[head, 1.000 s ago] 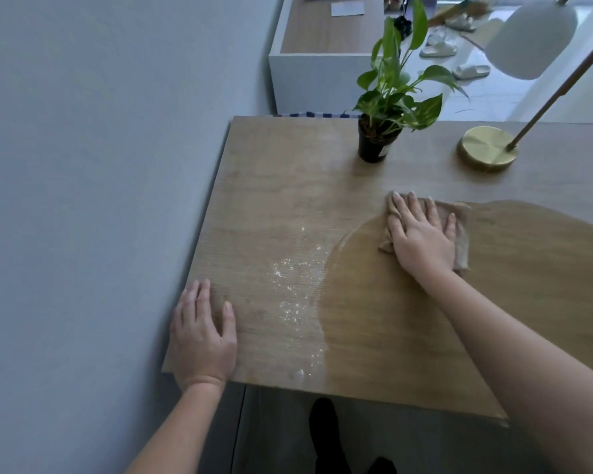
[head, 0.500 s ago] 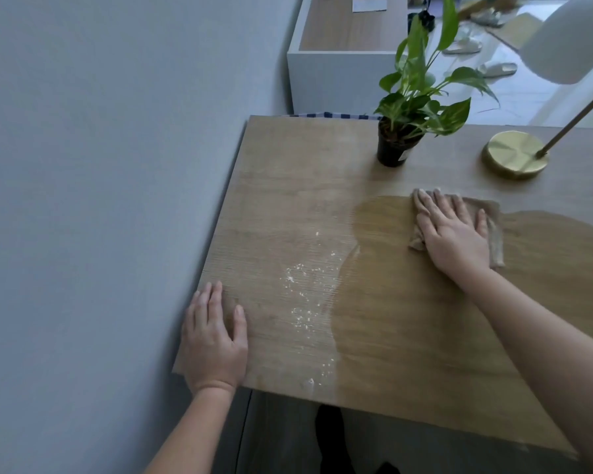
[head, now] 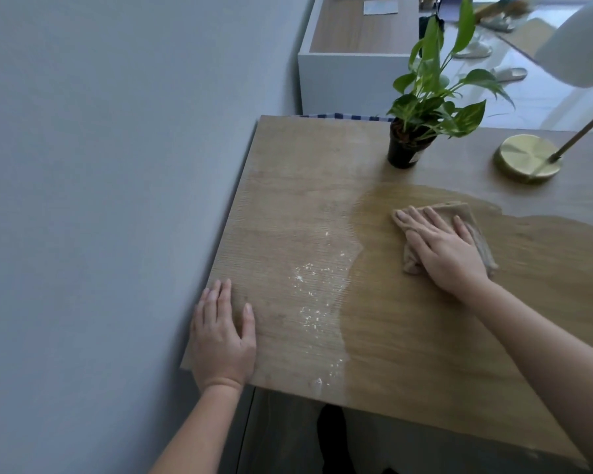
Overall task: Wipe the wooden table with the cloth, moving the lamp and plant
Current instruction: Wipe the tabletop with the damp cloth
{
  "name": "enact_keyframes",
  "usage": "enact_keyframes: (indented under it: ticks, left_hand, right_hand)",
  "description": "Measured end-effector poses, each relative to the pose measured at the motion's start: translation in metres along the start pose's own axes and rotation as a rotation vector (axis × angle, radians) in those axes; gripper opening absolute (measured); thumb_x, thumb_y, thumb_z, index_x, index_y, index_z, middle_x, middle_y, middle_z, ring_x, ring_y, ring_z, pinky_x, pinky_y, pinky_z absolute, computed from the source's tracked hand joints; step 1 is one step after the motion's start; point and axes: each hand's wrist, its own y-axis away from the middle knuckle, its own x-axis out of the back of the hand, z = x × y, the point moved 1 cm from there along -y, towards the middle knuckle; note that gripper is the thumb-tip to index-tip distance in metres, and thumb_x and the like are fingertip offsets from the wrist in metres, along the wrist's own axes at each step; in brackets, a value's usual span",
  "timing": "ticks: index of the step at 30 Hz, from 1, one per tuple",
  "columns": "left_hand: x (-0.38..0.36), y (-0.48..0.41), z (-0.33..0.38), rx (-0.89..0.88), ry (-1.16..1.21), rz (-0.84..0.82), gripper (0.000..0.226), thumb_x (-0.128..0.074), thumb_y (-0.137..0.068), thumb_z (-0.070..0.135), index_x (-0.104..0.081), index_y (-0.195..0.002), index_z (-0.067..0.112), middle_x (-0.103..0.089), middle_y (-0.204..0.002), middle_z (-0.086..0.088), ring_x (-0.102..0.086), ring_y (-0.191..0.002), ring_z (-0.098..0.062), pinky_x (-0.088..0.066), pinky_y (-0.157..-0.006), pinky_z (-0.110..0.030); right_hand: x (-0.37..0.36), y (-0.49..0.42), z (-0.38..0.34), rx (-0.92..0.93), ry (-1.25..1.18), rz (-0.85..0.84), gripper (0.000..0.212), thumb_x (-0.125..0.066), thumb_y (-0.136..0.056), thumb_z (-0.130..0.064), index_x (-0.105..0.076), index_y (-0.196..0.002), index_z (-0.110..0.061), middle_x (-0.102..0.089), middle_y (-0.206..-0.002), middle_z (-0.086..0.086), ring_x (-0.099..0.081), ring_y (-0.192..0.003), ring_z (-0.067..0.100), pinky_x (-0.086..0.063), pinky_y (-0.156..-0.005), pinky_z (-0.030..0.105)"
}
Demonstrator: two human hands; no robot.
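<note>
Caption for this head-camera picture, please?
Right hand presses a cloth on the wooden table; left hand rests flat beside white crumbs.

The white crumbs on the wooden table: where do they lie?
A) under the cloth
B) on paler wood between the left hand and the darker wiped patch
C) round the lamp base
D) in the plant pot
B: the white crumbs lie between the left hand and the darker wiped patch, clear of the cloth.

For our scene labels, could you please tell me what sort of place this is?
Most likely a room in a home, not a workshop: a wooden table against a grey wall carries a potted plant and a brass-based lamp, and slippers lie on the pale floor beyond.
</note>
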Motion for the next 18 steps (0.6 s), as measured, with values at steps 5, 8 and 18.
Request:
enact_keyframes:
  ticks: [5, 8, 18]
  left_hand:
    - [0.001, -0.001, 0.001, -0.006, 0.007, 0.01, 0.066, -0.035, -0.106, 0.053, -0.046, -0.16, 0.016, -0.044, -0.166, -0.005, -0.036, -0.155, -0.024, -0.029, -0.129, -0.047]
    - [0.0, 0.0, -0.002, -0.001, -0.004, 0.007, 0.067, -0.034, -0.106, 0.054, -0.045, -0.16, 0.017, -0.044, -0.167, -0.004, -0.035, -0.156, -0.024, -0.028, -0.13, -0.046]
    - [-0.002, -0.002, -0.001, -0.007, 0.011, 0.029, 0.065, -0.037, -0.106, 0.052, -0.048, -0.159, 0.015, -0.045, -0.165, -0.006, -0.038, -0.154, -0.027, -0.03, -0.128, -0.048]
  right_hand:
    - [-0.017, -0.061, -0.067, 0.023, -0.118, -0.02, 0.051, -0.016, -0.11, -0.056, -0.038, -0.156, -0.057, -0.027, -0.168, -0.03, -0.009, -0.16, 0.0, 0.007, -0.131, 0.044]
    - [-0.04, -0.063, -0.111, 0.188, -0.15, -0.143, 0.051, -0.017, -0.111, -0.053, -0.044, -0.154, -0.054, -0.031, -0.165, -0.029, -0.014, -0.159, -0.002, 0.008, -0.131, 0.043]
    - [-0.019, 0.003, -0.052, 0.252, -0.067, -0.161, 0.044, -0.022, -0.113, -0.052, -0.036, -0.154, -0.063, -0.022, -0.165, -0.038, -0.002, -0.156, -0.014, 0.006, -0.132, 0.04]
